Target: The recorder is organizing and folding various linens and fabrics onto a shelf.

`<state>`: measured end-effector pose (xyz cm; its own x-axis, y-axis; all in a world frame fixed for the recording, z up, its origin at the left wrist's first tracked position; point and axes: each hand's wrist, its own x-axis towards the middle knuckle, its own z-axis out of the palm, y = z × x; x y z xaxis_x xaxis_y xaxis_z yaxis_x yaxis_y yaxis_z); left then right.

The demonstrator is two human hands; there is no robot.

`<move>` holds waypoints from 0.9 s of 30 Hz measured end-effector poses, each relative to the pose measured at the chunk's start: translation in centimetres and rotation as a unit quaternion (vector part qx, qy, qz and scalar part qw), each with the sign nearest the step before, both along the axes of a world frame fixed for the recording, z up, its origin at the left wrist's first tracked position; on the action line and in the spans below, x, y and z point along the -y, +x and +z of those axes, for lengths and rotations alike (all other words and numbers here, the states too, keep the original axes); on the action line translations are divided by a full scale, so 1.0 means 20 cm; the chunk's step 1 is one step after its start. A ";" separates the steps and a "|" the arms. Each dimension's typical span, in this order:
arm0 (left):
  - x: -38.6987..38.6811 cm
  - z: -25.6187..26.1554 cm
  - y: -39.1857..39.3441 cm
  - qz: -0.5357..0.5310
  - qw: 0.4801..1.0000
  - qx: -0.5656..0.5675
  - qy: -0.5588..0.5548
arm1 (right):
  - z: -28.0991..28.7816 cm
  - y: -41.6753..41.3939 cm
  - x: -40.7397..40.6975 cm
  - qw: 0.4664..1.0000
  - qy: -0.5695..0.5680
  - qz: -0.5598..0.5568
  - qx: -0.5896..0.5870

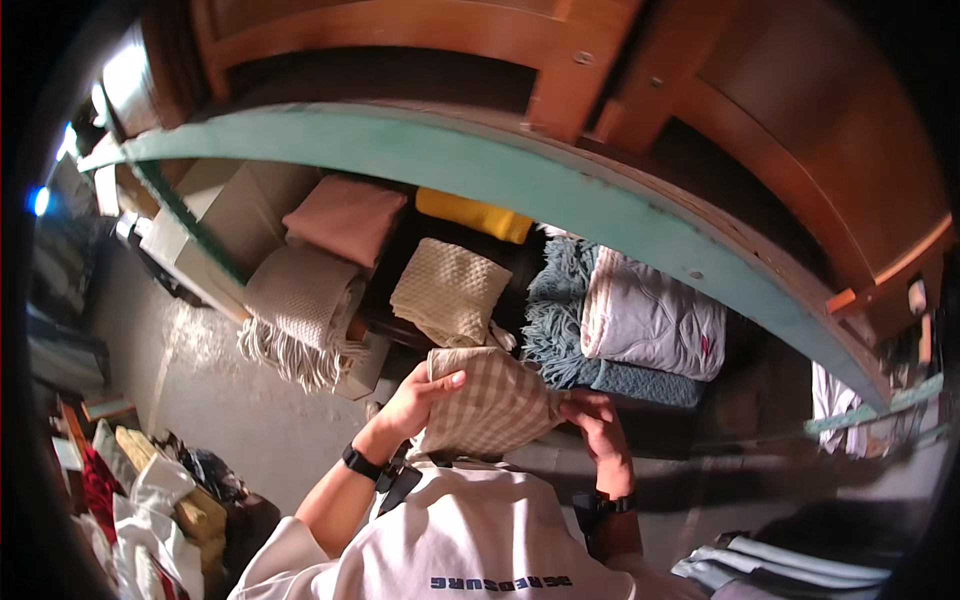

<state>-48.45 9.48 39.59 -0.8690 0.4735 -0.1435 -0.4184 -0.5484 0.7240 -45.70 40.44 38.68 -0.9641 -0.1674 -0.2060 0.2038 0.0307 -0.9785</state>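
Observation:
A beige and white checked cloth is stretched between my two hands, close in front of my chest. My left hand grips its left edge, thumb on top. At its right corner the fingers of my right hand are closed on the fabric. Just beyond the cloth lies a folded cream textured blanket. To the left are a folded light knitted throw with fringe and a pink folded cloth. On the right, a pale quilted blanket rests on a blue-grey fringed throw.
A green metal shelf beam crosses above the textiles, with wooden furniture over it. A yellow folded cloth lies at the back. Piled fabrics stand on the floor at lower left; more folded cloths are at lower right.

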 end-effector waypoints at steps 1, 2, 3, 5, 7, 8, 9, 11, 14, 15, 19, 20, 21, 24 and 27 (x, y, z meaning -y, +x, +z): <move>0.00 -0.01 0.01 -0.010 0.999 0.001 -0.035 | 0.00 0.02 -0.03 0.999 0.043 -0.017 0.013; 0.01 -0.03 0.02 -0.025 0.998 -0.004 -0.055 | -0.02 0.08 -0.02 0.993 0.027 -0.100 -0.054; 0.02 -0.05 0.02 -0.043 0.995 -0.006 -0.085 | -0.02 0.10 -0.03 0.991 0.001 -0.124 -0.050; 0.04 -0.09 0.06 -0.101 0.992 -0.007 -0.076 | -0.03 0.16 -0.06 0.986 -0.026 -0.156 -0.045; 0.03 -0.11 0.07 -0.121 0.964 -0.037 -0.235 | -0.04 0.25 -0.08 0.965 -0.099 -0.234 -0.061; 0.02 -0.12 0.07 -0.133 0.957 -0.064 -0.251 | -0.04 0.30 -0.09 0.960 -0.079 -0.259 -0.067; -0.01 -0.13 0.07 -0.146 0.960 -0.068 -0.228 | -0.03 0.35 -0.10 0.955 -0.058 -0.283 -0.071; -0.07 -0.12 0.04 -0.221 0.938 -0.083 -0.254 | -0.02 0.46 -0.15 0.964 -0.067 -0.255 -0.044; -0.17 -0.10 0.02 -0.273 0.928 -0.140 -0.213 | -0.02 0.58 -0.20 0.986 0.004 -0.147 -0.079; -0.19 -0.08 0.00 -0.313 0.905 -0.126 -0.259 | -0.02 0.60 -0.21 0.986 0.066 -0.110 -0.110; -0.25 0.01 0.00 -0.264 0.920 -0.115 -0.267 | 0.00 0.64 -0.25 0.982 0.060 -0.157 -0.081; -0.26 0.03 -0.01 -0.253 0.906 -0.111 -0.319 | 0.02 0.63 -0.26 0.978 0.001 -0.204 -0.043; -0.30 0.05 0.00 -0.187 0.942 -0.143 -0.240 | 0.05 0.62 -0.28 0.970 -0.010 -0.240 -0.035; -0.41 0.12 -0.09 -0.151 0.948 -0.190 -0.204 | 0.17 0.54 -0.32 0.950 -0.004 -0.282 -0.133; -0.52 0.19 -0.24 -0.130 0.946 -0.215 -0.205 | 0.31 0.36 -0.38 0.924 -0.035 -0.319 -0.208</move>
<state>-53.16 19.80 43.44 -0.7510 0.6599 -0.0219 -0.1192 -0.1029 0.9875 -38.41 48.08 44.96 -0.8645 0.4633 0.1951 -0.2361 -0.0315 -0.9712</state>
